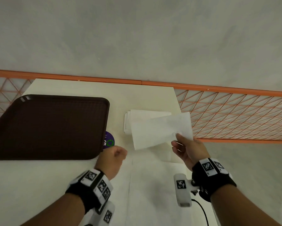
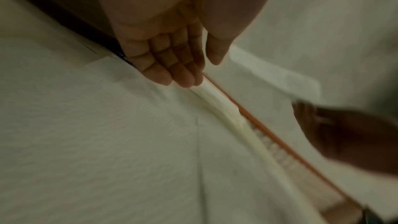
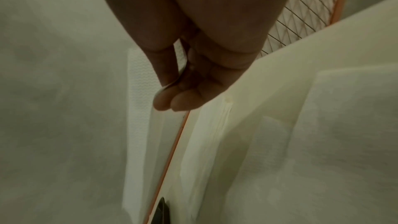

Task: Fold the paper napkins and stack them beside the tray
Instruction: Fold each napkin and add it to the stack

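A dark brown tray [image 1: 47,128] lies on the left of the cream table [image 1: 96,88]. To its right sits a stack of folded white napkins [image 1: 141,116]. My right hand [image 1: 176,138] pinches one corner of a folded napkin [image 1: 159,131] and holds it in the air just over the stack. The right wrist view shows thumb and fingers [image 3: 165,103] pressed on that napkin's edge [image 3: 140,74], with the stack [image 3: 211,134] below. My left hand [image 1: 120,154] hovers by the tray's near right corner, holding nothing; its fingers [image 2: 172,67] lie relaxed over a flat napkin [image 2: 96,134].
Unfolded white napkins [image 1: 153,185] lie spread on the near side of the table. A purple round sticker [image 1: 109,141] peeks out beside the tray. An orange rail with wire mesh [image 1: 234,115] runs behind and to the right of the table, over a grey floor.
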The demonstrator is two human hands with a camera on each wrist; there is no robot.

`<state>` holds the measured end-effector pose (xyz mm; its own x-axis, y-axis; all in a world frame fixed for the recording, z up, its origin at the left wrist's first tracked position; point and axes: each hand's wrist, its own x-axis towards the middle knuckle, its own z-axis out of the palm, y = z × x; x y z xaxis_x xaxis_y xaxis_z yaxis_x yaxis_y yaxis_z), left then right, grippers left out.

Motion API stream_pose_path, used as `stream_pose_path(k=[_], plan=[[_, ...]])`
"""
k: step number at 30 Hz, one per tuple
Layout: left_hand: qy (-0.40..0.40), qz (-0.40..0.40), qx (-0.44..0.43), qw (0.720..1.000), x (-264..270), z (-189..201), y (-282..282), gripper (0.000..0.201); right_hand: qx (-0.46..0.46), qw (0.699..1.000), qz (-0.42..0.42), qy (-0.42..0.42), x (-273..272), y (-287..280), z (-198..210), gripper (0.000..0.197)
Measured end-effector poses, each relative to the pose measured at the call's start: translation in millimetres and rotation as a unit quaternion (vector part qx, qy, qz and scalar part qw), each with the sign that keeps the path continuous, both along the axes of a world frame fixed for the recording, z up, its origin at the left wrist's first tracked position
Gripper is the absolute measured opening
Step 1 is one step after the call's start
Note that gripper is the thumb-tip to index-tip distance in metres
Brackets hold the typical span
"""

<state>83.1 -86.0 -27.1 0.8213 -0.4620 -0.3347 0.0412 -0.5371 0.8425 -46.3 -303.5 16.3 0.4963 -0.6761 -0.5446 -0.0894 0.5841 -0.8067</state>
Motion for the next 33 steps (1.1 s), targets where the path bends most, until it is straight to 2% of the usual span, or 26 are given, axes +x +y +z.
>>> stream_pose_path(k=[2,6,11,14,16,20,25,29,31,33], plan=[[-0.064,-0.074,0.045,0.994,-7,-8,3,0.009,0.016,0.999,-0.028,-0.007,18,-6,-8,0.01],[-0.16,-0.19,0.084,0.965,-13,-17,6,0.024,0.03,0.999,-0.042,-0.008,53,-18,-18,0.004],[-0.211,-0.259,0.117,0.935,-12,-17,5,0.039,0.011,0.998,-0.047,0.033,88,-37,-30,0.004],[-0.233,-0.277,0.141,0.922,-9,-22,7,0.037,-0.014,0.995,-0.033,0.092,97,-45,-43,0.008],[-0.23,-0.275,0.139,0.923,-7,-25,7,0.037,-0.052,0.988,-0.009,0.147,99,-49,-54,0.01],[-0.263,-0.274,0.152,0.913,-1,-24,4,0.024,-0.17,0.953,0.042,0.249,104,-54,-66,0.015],[-0.233,-0.271,0.137,0.924,-1,-28,1,0.033,-0.196,0.938,0.076,0.276,109,-61,-64,0.016],[-0.229,-0.273,0.166,0.92,-1,-26,-1,0.039,-0.22,0.928,0.093,0.287,105,-62,-67,0.016],[-0.232,-0.274,0.175,0.917,-2,-27,0,0.041,-0.236,0.918,0.108,0.299,104,-61,-64,0.021],[-0.237,-0.276,0.177,0.915,-3,-26,-1,0.042,-0.254,0.902,0.118,0.33,102,-59,-58,0.038]])
